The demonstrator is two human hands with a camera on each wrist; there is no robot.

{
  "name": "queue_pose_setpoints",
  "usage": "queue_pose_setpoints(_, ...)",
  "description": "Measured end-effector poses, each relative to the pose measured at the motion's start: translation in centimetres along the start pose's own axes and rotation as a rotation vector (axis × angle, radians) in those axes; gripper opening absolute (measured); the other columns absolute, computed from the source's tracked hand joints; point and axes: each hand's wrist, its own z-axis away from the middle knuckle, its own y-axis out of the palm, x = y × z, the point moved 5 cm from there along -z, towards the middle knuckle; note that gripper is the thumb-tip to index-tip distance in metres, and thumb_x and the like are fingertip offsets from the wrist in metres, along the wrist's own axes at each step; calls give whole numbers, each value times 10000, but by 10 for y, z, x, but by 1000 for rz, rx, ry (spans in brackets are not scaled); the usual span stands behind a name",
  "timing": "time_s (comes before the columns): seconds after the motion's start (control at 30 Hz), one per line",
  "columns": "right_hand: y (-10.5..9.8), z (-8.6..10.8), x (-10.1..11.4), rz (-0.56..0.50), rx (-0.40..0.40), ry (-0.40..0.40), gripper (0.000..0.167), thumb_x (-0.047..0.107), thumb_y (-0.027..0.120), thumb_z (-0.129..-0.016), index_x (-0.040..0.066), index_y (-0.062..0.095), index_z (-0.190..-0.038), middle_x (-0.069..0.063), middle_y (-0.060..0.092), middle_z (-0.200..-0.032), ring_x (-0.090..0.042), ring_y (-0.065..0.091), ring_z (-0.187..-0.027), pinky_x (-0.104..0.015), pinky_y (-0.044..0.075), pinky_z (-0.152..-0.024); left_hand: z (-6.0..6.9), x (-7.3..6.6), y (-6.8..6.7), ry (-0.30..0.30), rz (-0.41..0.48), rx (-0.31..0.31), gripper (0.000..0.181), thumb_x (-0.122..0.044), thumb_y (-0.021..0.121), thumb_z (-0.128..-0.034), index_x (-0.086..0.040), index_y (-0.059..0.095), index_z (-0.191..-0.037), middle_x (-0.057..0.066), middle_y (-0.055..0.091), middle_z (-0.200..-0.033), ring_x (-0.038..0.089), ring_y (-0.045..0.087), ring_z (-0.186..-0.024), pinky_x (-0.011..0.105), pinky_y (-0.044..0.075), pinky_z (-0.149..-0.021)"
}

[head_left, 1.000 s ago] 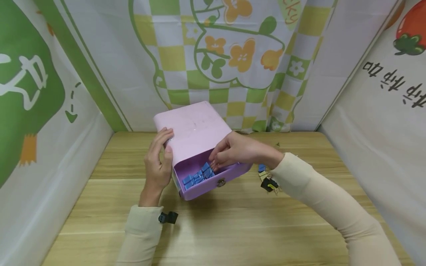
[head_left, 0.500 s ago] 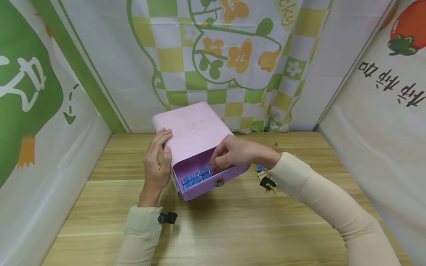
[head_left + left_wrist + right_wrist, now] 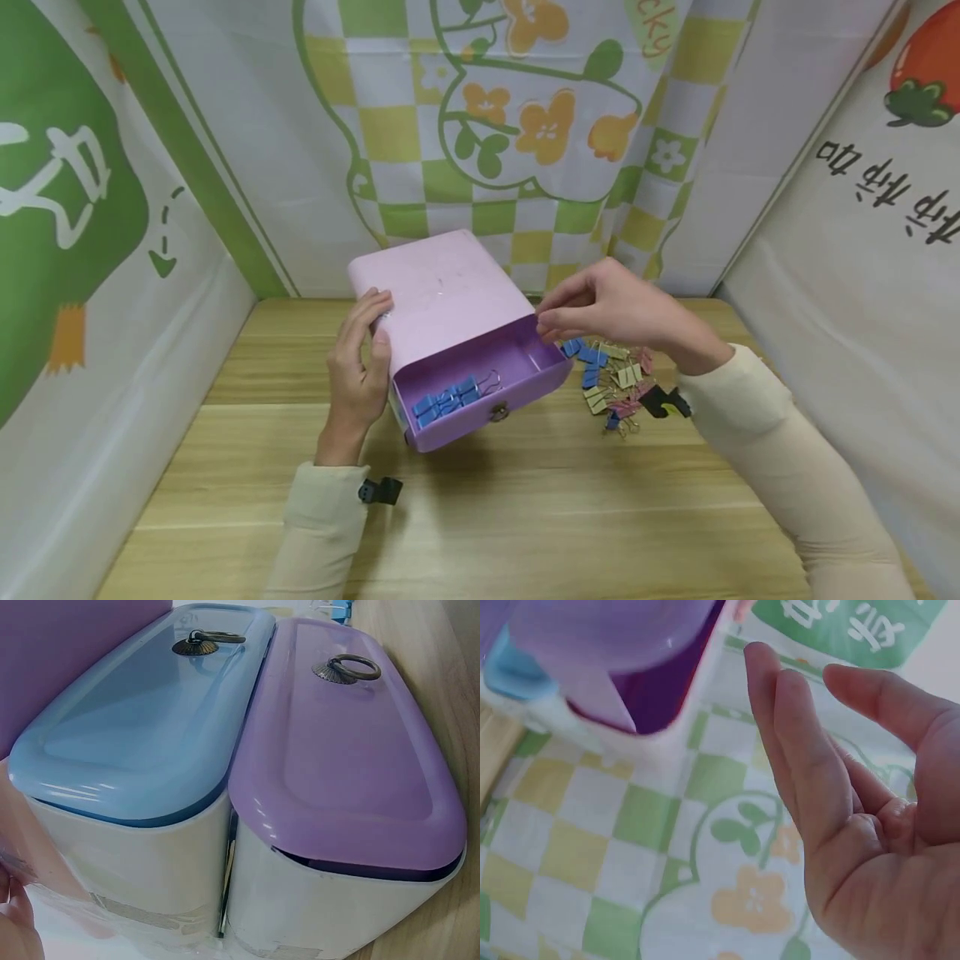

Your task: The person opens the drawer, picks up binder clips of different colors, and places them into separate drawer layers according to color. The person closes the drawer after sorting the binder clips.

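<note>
blue clips [image 3: 448, 398] between hands, in drawer [image 3: 461, 427]; left hand [image 3: 356, 379] grips box [image 3: 450, 287]; right hand [image 3: 618, 310] unclenched

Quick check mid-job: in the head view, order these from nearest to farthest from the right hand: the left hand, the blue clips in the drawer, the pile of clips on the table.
From the right hand:
1. Pile of clips: on the table, right of the box.
2. Blue clips: left part of the open drawer.
3. Left hand: at the box's left side.

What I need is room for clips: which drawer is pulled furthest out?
The top purple drawer, holding blue clips; the blue drawer and lower purple drawer beneath it are nearly shut.
</note>
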Motion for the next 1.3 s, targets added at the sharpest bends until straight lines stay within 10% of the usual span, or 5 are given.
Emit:
queue_pose_setpoints(0.7, 28, 36, -87, 314, -172, 127, 184, 254, 760, -946, 119, 811, -832, 26, 767, -716, -90, 689, -582, -312, 629, -574, -2, -1, -1, 23, 0, 5, 428, -130, 493, -977, -13, 691, -1338, 153, 665, -1451, 340, 516, -1485, 373, 390, -1302)
queue_pose_setpoints(0.93, 47, 32, -132, 462, -186, 173, 306, 206, 781, -915, 150, 709, -623, 65, 629, -520, -105, 590, -498, -717, 16, -1318, 0, 0, 0, 26, 17, -7, 422, -120, 494, -981, -16, 694, -1338, 148, 670, -1445, 334, 527, -1477, 393, 398, -1296)
queue_pose_setpoints(1.0, 51, 33, -145, 476, -195, 189, 364, 196, 788, -905, 151, 664, -565, 86, 563, -472, -88, 520, -453, -618, 195, -1346, 0, 0, 1, 28, 19, -4, 424, -122, 491, -984, -20, 693, -1343, 144, 668, -1449, 331, 525, -1479, 399, 397, -1297)
queue_pose_setpoints(1.1, 57, 33, -162, 472, -213, 239, 463, 190, 791, -898, 170, 574, -490, 118, 433, -429, -46, 376, -412, -318, 618, -765, 0, 0, 1, 29, 20, -1, 425, -123, 487, -987, -23, 691, -1346, 141, 665, -1454, 329, 520, -1483, 399, 394, -1299)
queue_pose_setpoints(1.3, 70, 33, -185, 445, -228, 354, 509, 195, 762, -917, 150, 511, -477, 92, 397, -422, -49, 319, -395, -157, 257, -374, 0, 0, -1, 25, 11, 1, 425, -127, 488, -984, -26, 691, -1344, 138, 665, -1454, 329, 517, -1486, 386, 396, -1298)
